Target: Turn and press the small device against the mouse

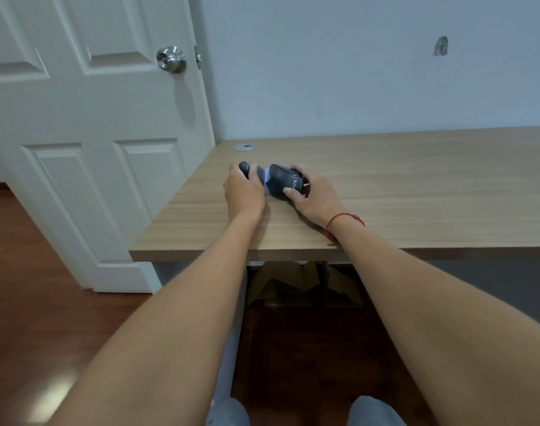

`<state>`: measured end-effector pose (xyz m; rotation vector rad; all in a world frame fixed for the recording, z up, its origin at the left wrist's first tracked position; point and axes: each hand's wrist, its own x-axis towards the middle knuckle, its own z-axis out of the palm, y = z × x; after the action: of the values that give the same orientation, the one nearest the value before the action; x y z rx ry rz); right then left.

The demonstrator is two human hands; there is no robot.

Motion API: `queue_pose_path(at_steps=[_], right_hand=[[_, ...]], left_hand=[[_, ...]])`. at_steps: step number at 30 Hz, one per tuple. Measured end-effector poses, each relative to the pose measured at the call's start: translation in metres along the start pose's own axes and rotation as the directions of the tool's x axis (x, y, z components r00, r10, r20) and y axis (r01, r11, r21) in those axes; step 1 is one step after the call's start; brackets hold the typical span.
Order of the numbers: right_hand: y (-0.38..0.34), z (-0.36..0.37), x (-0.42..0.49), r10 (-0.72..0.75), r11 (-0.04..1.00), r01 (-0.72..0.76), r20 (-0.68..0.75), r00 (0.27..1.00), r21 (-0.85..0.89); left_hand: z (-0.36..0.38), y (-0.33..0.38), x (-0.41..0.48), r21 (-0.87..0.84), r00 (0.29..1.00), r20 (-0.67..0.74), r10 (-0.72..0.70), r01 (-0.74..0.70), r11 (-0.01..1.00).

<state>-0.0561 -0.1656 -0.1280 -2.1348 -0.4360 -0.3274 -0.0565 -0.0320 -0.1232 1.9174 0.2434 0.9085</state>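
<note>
Right hand (pixel 316 196) grips mouse (pixel 282 182); left hand (pixel 244 192) fingers curled round dark part (pixel 244 168). Next, I think: fit together gently.

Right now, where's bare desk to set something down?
Bare: the light wood desk right of the right hand, to the wall. Crowded: both hands on the dark grey computer mouse; left hand holds a small dark piece.

Bare desk (pixel 416 186) stretching open to the right, wall (pixel 339 72) closing off the far edge, door (pixel 93 133) standing left.
</note>
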Motion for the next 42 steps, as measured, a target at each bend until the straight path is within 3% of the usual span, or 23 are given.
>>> queue_pose_path(at_steps=[1,5,9,14,19,24,29,32,34,36,39,42], right_hand=[[0.001,0.001,0.000,0.002,1.000,-0.002,0.001,1.000,0.001],[0.001,0.001,0.002,0.015,1.000,-0.015,-0.002,1.000,0.015],[0.000,0.002,0.000,0.014,1.000,-0.014,-0.007,1.000,0.000],[0.002,-0.001,0.000,0.047,0.999,-0.047,-0.005,0.999,0.017],[0.003,-0.004,0.003,0.125,0.991,-0.120,-0.090,0.988,0.051],[0.003,-0.004,0.002,0.111,0.993,-0.109,-0.046,0.993,0.034],[0.003,-0.005,0.002,0.139,0.989,-0.136,-0.054,0.989,0.064],[0.003,-0.007,0.002,0.109,0.993,-0.108,-0.031,0.994,0.043],[0.002,-0.006,0.000,0.090,0.995,-0.090,-0.003,0.996,0.038],[0.003,-0.005,0.000,0.090,0.995,-0.090,0.001,0.996,0.041],[0.005,-0.005,0.003,0.087,0.995,-0.086,-0.012,0.996,0.043],[0.005,-0.005,0.002,0.073,0.996,-0.074,0.013,0.997,0.045]], left_hand=[[0.000,-0.001,0.000,0.037,1.000,0.000,-0.016,0.016,0.999],[0.001,0.008,-0.005,-0.070,0.983,0.002,0.184,-0.183,0.981],[-0.002,0.001,0.000,0.058,0.999,0.027,-0.046,0.045,0.997],[0.000,0.004,-0.002,-0.036,1.000,0.008,0.024,-0.024,0.999],[-0.002,0.000,-0.002,-0.215,0.968,0.251,-0.030,0.086,0.973],[-0.001,0.002,-0.004,-0.049,0.993,0.108,0.054,-0.049,0.998],[0.001,-0.001,-0.003,-0.202,0.975,0.214,0.064,-0.020,0.979],[0.001,-0.001,-0.002,-0.048,0.987,0.134,0.091,-0.085,0.995],[0.001,-0.003,-0.001,0.046,0.997,0.076,0.035,-0.038,0.998],[0.001,-0.003,0.001,-0.001,0.997,0.079,0.019,-0.019,1.000],[-0.001,0.001,0.000,-0.159,0.992,0.058,0.116,-0.105,0.982],[0.001,-0.001,0.000,-0.020,0.994,0.063,0.093,-0.092,0.996]])
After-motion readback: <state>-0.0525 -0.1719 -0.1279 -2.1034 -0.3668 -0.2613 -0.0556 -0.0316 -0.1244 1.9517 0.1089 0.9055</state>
